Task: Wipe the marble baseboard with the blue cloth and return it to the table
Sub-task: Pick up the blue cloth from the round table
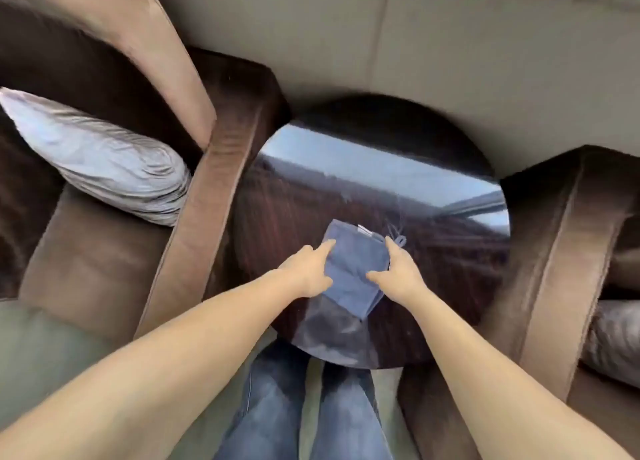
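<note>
A folded blue cloth (356,269) lies on the near part of a round, dark, glossy table (433,251). It has a small white tag at its far edge. My left hand (308,269) rests on the cloth's left side, fingers spread and pointing forward. My right hand (398,272) touches the cloth's right side, index finger along the far corner and thumb lying on the fabric. Both hands frame the cloth, which lies flat on the tabletop. The baseboard is hidden behind the table; only the pale wall (450,61) above it shows.
A brown sofa arm (207,217) flanks the table on the left, with a silver cushion (100,161) on the seat. Another brown armchair (561,258) stands on the right. My legs in jeans (304,407) are on the green floor below.
</note>
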`<state>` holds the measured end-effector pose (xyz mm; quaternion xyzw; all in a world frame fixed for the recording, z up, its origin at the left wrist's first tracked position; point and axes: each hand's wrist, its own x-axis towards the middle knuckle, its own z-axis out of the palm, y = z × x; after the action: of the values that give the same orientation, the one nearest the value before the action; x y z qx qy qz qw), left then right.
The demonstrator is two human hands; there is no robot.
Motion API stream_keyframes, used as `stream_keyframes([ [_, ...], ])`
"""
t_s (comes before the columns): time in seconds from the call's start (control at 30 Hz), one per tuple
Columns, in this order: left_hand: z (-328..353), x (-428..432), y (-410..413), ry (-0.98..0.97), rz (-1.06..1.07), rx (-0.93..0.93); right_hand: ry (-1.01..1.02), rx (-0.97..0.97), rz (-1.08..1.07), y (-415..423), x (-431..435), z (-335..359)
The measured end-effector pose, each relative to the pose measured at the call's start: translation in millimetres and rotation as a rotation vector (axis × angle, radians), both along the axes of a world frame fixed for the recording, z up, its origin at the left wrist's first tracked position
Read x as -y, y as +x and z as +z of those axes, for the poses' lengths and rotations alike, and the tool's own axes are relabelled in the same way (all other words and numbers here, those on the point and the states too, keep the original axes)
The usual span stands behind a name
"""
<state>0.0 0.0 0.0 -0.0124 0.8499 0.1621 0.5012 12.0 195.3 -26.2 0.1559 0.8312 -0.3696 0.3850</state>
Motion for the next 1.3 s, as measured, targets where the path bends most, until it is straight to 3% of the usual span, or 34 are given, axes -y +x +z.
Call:
stream_keyframes([
  [0.07,-16,-6,7,0.005,0.127,0.01,-0.088,-0.03,-0.104,4,5,-14],
  [0.27,-49,-24,19,-0.016,0.578,-0.102,0.078,0.021,-0.561,26,18,-40],
  [0.4,-47,-24,10,0.144,0.902,0.083,-0.182,0.241,-0.697,19,26,-40],
  [0.5,-27,-12,18,0.292,1.035,0.181,-0.395,0.373,-0.607,16,36,-25],
  [0.73,35,106,96,0.368,1.23,0.034,-0.534,0.373,-0.349,49,131,48],
  [0.9,87,242,237,0.41,1.381,-0.138,-0.55,0.308,-0.156,130,269,97],
  [0.97,106,291,295,0.442,1.431,-0.127,-0.566,0.283,-0.074,170,325,111],
  [1.13,169,433,463,0.361,1.706,-0.254,-0.613,0.276,0.161,311,497,170],
  [1.3,229,522,572,0.392,1.933,-0.38,-0.669,0.211,0.362,399,615,240],
])
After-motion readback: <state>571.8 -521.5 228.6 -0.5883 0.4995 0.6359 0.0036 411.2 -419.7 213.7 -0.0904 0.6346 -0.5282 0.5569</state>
